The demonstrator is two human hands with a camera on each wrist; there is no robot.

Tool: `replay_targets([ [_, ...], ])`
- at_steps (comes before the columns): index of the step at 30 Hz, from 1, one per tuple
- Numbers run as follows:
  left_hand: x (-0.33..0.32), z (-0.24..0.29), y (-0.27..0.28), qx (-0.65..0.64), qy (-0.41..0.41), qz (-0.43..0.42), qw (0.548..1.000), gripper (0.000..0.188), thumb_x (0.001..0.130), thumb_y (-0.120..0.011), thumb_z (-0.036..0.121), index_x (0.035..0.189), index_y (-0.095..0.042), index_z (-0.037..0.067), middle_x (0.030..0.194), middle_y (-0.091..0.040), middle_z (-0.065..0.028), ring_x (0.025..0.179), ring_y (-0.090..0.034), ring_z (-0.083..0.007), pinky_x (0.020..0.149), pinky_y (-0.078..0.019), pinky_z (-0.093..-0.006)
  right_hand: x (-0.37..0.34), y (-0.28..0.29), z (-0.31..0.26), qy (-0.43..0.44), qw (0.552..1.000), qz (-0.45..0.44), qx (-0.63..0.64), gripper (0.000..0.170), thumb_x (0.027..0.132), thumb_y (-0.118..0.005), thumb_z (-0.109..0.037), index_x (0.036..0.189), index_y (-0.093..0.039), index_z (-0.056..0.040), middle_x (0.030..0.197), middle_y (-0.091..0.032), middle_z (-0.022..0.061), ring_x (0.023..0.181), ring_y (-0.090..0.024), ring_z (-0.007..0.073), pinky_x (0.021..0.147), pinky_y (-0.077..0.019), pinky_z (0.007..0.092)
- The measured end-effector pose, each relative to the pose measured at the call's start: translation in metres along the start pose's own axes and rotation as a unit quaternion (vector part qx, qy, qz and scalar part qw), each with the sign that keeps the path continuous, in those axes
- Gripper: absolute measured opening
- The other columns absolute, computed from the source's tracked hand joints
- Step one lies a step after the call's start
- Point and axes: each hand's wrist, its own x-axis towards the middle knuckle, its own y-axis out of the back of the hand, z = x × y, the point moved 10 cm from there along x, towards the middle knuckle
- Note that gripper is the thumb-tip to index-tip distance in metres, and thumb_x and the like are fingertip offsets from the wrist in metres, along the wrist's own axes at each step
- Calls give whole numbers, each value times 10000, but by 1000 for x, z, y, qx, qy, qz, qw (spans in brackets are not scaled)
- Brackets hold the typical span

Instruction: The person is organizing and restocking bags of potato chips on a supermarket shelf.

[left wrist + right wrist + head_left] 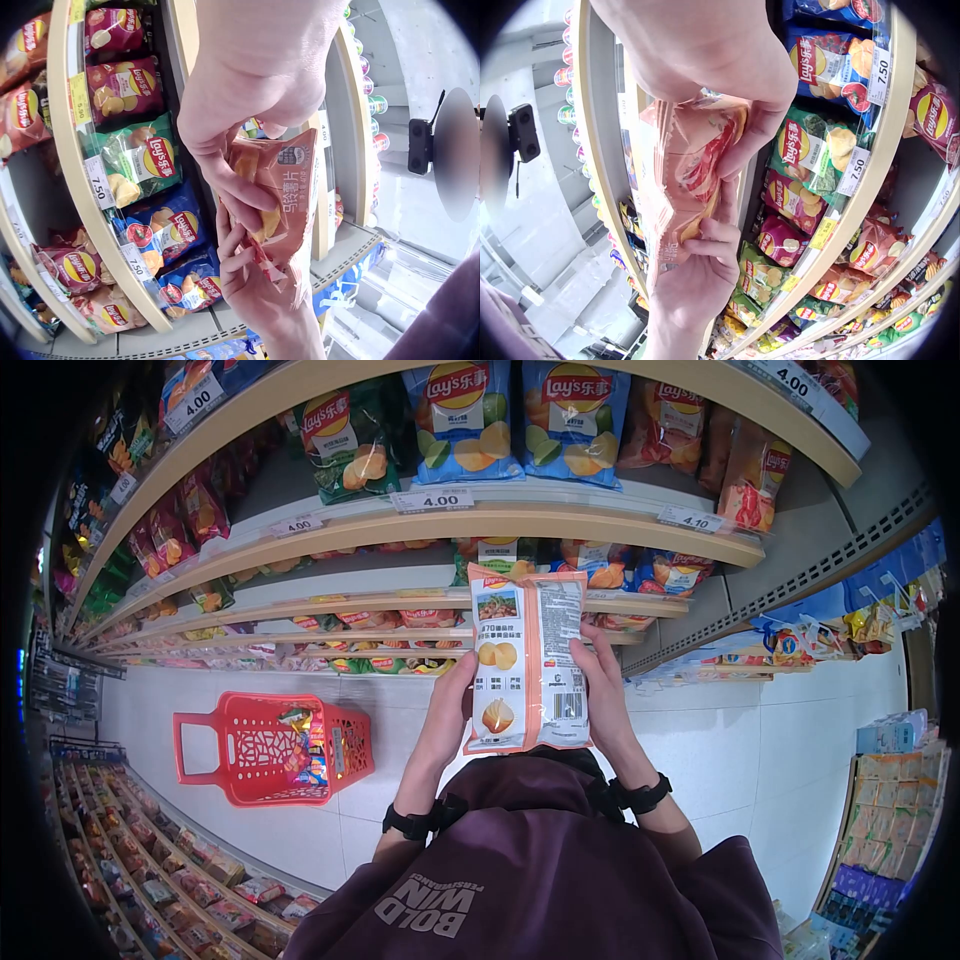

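Observation:
Upright before the chest, a bag of Lay's potato chips shows its printed back with a barcode in the head view. My left hand grips its left edge, and my right hand grips the right edge. The left wrist view shows the pinkish-orange front of the bag, where the left hand's fingers curl across it and meet those of the right hand. In the right wrist view, the right hand and the left hand wrap round the same bag.
Curved shelves full of chip bags stand ahead, with blue bags on an upper one. A red shopping basket holding several colourful packets stands on the floor at left. More stocked shelves line the lower left.

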Motion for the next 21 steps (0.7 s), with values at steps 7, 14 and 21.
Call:
replay_targets([
  [7,1,1,-1,9,-6,-2,1000,499,1024,-371,408,1236,-508,-24,1146,-614,-97,1025,-614,-133,866,-490,-278,0,0,-1,-2,1000,-2,-3,329,993,-509,-199,1280,-429,-59,1080,-631,86,959,-605,100,830,-475,240],
  [14,2,-2,0,10,-2,-6,1000,483,1023,-380,398,1224,-518,-19,1121,-623,-83,987,-619,-113,833,-491,-258,0,2,-1,2,1000,-4,-18,333,992,-512,-202,1283,-432,-61,1078,-638,87,956,-608,98,831,-475,239],
  [21,1,-2,-3,17,0,-10,1000,469,1021,-401,365,1255,-514,-25,1095,-629,-58,956,-615,-86,790,-491,-232,-1,2,-2,5,1000,-2,-18,337,991,-516,-205,1281,-432,-55,1070,-643,86,947,-610,99,828,-476,239],
])
